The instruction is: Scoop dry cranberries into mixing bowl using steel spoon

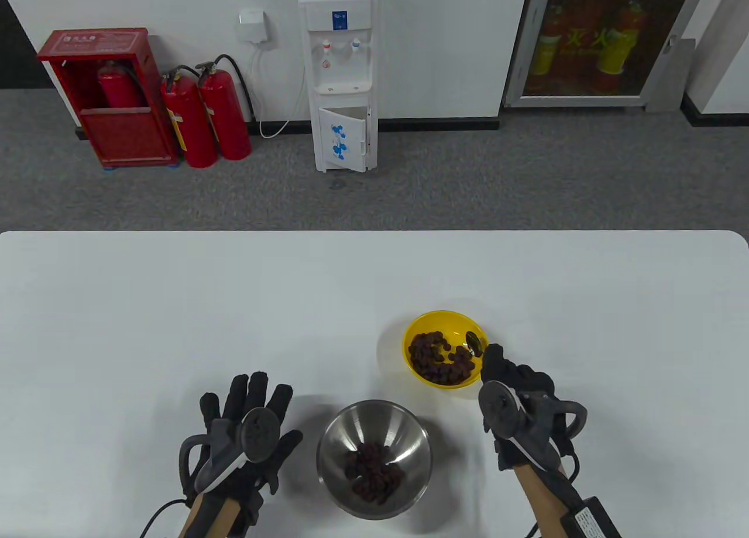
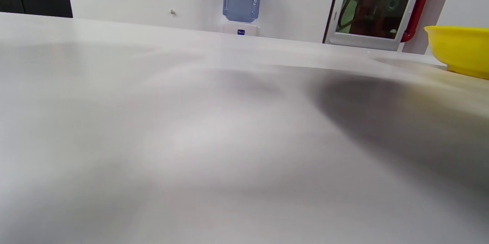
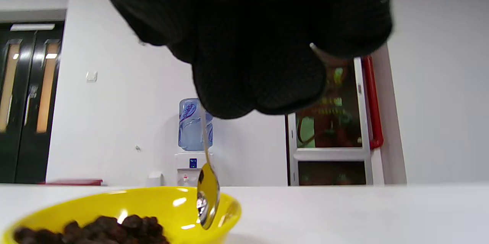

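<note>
A yellow bowl (image 1: 422,324) of dry cranberries (image 1: 440,359) sits on the white table, right of centre. The steel mixing bowl (image 1: 336,438) stands near the front edge with some cranberries (image 1: 374,473) in its bottom. My right hand (image 1: 503,377) grips the steel spoon (image 1: 474,342), whose empty bowl end hangs over the yellow bowl's right side. The right wrist view shows the spoon (image 3: 207,194) pointing down at the yellow bowl's rim (image 3: 160,196). My left hand (image 1: 248,412) rests flat and empty on the table left of the mixing bowl, fingers spread.
The white table (image 1: 175,304) stretches far and left. Its far edge runs across the middle of the table view. In the left wrist view the yellow bowl (image 2: 458,49) shows at the far right. Beyond the table stand a water dispenser (image 1: 342,75) and fire extinguishers (image 1: 205,116).
</note>
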Demonstrator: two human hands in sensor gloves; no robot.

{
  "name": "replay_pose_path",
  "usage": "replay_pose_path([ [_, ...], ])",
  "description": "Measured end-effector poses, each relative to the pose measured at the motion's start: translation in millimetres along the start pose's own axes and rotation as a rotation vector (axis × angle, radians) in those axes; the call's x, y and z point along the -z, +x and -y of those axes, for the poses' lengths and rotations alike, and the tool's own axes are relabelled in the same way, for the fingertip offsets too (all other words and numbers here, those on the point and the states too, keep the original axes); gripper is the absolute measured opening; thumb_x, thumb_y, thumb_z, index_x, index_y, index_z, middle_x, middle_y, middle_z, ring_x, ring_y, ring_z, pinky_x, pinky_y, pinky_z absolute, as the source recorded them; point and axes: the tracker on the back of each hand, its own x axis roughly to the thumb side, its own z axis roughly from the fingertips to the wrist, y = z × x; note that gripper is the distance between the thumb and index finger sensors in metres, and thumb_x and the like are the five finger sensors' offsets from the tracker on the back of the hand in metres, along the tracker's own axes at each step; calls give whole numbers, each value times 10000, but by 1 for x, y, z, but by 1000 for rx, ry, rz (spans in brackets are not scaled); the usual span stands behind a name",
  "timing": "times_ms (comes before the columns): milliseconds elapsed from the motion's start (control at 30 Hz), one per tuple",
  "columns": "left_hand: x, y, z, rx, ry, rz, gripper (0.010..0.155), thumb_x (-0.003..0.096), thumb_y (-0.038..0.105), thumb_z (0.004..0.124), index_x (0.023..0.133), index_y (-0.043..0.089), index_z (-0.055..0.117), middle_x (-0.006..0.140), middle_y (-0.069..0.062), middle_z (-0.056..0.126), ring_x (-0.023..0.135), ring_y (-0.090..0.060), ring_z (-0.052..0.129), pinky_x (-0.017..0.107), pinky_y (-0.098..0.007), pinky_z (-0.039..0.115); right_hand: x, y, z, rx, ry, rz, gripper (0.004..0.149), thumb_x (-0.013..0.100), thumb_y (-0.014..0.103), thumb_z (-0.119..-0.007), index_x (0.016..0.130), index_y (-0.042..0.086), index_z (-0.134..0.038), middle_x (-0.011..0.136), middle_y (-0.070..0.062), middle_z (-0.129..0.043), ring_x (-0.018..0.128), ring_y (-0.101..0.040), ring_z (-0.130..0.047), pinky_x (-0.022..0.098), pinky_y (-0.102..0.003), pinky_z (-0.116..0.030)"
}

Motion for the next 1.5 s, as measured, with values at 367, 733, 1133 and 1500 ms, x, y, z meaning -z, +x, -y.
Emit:
replay_pose_path([
  [367, 0, 1, 0, -10, 13, 17, 748, 435, 717, 596, 1059, 522, 233, 1222, 85, 85, 1164, -260, 66, 720, -692, 27, 4, -40, -20, 456, 383, -492, 418, 475, 348, -821, 760, 52, -896, 531, -13, -1072, 363, -188, -1117, 308, -405, -902],
  [733, 0, 1, 2, -1, 4, 11, 746, 436, 717, 595, 1059, 523, 232, 1222, 86, 84, 1164, -259, 67, 720, -692, 28, -17, -61, -80, 961, 463, -675, 427, 479, 335, -824, 768, 24, -878, 541, -22, -1062, 366, -193, -1116, 302, -404, -905],
  [1133, 0, 1, 0, 8, 1, 6, 746, 436, 717, 595, 1059, 522, 234, 1222, 84, 88, 1164, -261, 68, 720, -692, 28, -24, -61, -97, 1102, 430, -616, 433, 483, 317, -810, 803, 26, -835, 584, -41, -1032, 416, -213, -1100, 343, -422, -893],
  [1500, 1, 0, 0, 9, 0, -2, 746, 436, 716, 595, 1059, 520, 234, 1222, 83, 87, 1163, -262, 72, 719, -693, 29, -34, -64, -118, 1413, 515, -805, 457, 498, 302, -799, 820, -22, -798, 623, -69, -1007, 463, -235, -1091, 359, -432, -897],
])
